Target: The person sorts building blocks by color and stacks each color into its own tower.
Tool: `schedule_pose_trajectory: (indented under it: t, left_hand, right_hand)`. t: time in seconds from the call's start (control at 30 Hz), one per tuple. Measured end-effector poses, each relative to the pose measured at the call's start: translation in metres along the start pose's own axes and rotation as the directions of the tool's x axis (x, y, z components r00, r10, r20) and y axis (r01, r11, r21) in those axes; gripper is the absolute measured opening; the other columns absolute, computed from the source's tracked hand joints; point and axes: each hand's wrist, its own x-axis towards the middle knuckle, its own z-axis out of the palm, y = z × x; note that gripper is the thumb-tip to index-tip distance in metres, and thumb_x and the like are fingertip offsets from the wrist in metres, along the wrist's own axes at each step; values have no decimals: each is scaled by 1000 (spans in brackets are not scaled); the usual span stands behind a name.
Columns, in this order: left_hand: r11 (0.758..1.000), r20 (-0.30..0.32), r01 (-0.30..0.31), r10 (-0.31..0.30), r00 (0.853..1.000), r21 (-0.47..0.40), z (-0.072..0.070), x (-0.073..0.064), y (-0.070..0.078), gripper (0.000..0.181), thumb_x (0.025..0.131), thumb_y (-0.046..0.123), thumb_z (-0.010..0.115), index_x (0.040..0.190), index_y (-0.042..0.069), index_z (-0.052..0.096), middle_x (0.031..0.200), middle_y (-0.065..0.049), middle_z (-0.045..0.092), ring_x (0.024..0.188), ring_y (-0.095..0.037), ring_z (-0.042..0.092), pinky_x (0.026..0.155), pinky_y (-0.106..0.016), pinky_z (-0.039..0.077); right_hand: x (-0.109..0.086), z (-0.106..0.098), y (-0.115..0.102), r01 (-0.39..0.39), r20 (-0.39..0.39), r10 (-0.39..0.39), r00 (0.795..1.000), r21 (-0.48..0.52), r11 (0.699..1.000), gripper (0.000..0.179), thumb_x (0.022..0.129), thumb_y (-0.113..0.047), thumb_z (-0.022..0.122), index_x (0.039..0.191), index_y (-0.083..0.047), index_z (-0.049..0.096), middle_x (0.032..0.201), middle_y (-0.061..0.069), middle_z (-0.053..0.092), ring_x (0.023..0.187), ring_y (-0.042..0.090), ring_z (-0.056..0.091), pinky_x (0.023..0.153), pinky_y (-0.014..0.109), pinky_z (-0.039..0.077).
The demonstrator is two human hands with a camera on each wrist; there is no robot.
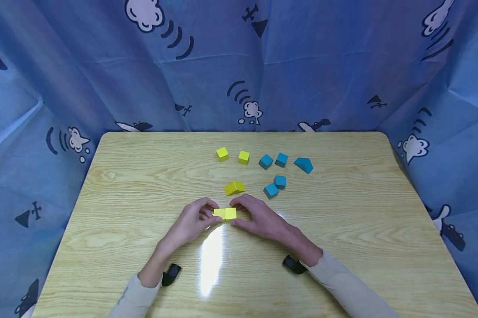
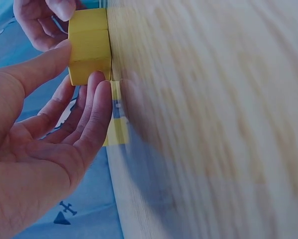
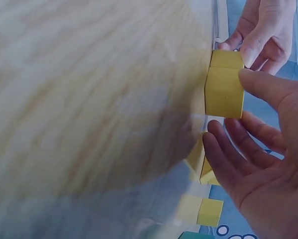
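Note:
Two yellow cubes stand side by side on the wooden table, their faces together, between my two hands. My left hand (image 1: 193, 221) pinches the left yellow cube (image 1: 219, 213) between thumb and fingers. On the other side, my right hand (image 1: 258, 216) grips the right yellow cube (image 1: 231, 213), thumb at its near side and fingers at its far side. The left wrist view shows the left thumb on the near yellow block (image 2: 90, 57), with fingertips at its lower edge. Just beyond the pair lies a yellow triangular block (image 1: 234, 188).
Two more yellow cubes, one at the left (image 1: 222, 154) and one beside it (image 1: 243, 157), sit farther back on the table (image 1: 135, 190). Several blue cubes (image 1: 265, 161) and a blue triangular block (image 1: 304, 165) lie to their right. A blue patterned curtain (image 1: 207, 66) surrounds the table.

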Motion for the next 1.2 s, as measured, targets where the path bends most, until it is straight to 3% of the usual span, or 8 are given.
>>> schedule_pose_trajectory:
  t: [0.43,0.83,1.2]
  left_hand:
    - [1000,4,-3,3,1000,2,0,1,-1,26,90,5,79,112,0,66,93,-6,68,81,-15,66,74,-27,59]
    - [999,2,14,-14,1000,30,-1,0,-1,26,90,6,79,112,1,67,93,-5,67,82,-15,65,75,-28,58]
    - [1000,-1,1,-1,1000,16,0,1,-2,26,90,6,80,112,0,67,94,-6,67,82,-14,65,75,-28,58]
  right_hand:
    - [11,-18,2,8,-87,-5,996,40,999,33,95,-15,76,123,-1,65,116,13,68,104,27,65,93,43,56]
    - [27,-34,8,-31,-158,29,987,-10,999,33,96,-12,75,125,-1,63,120,12,65,107,29,65,95,41,56]
    - [43,-45,24,6,-202,-8,979,-12,1000,34,98,-11,71,127,4,62,123,21,63,111,32,62,97,45,55]
